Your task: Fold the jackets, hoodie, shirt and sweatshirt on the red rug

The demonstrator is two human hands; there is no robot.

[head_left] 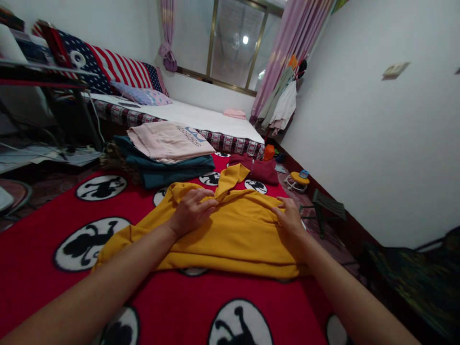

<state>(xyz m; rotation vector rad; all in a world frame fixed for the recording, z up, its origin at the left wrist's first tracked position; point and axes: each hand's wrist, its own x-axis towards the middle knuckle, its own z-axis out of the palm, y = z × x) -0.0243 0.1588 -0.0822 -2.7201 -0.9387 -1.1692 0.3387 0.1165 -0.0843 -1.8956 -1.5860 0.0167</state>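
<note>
A yellow sweatshirt point(240, 235) lies spread on a red blanket, its collar pointing away from me and its hem towards me. Folds run across its upper part, and one sleeve trails out to the left. My left hand point(194, 211) is closed on the cloth just below the collar, with the fingers curled. At the right shoulder edge, my right hand point(290, 218) pinches the fabric between thumb and fingers. The right sleeve is mostly hidden.
The red blanket point(168, 306) has white circles with dark figures. Behind the sweatshirt lie a folded pink garment point(165, 141) on teal clothes point(161, 171) and a dark red garment point(260, 170). A folding stool point(328, 206) and a yellow-topped stool point(299, 178) stand right.
</note>
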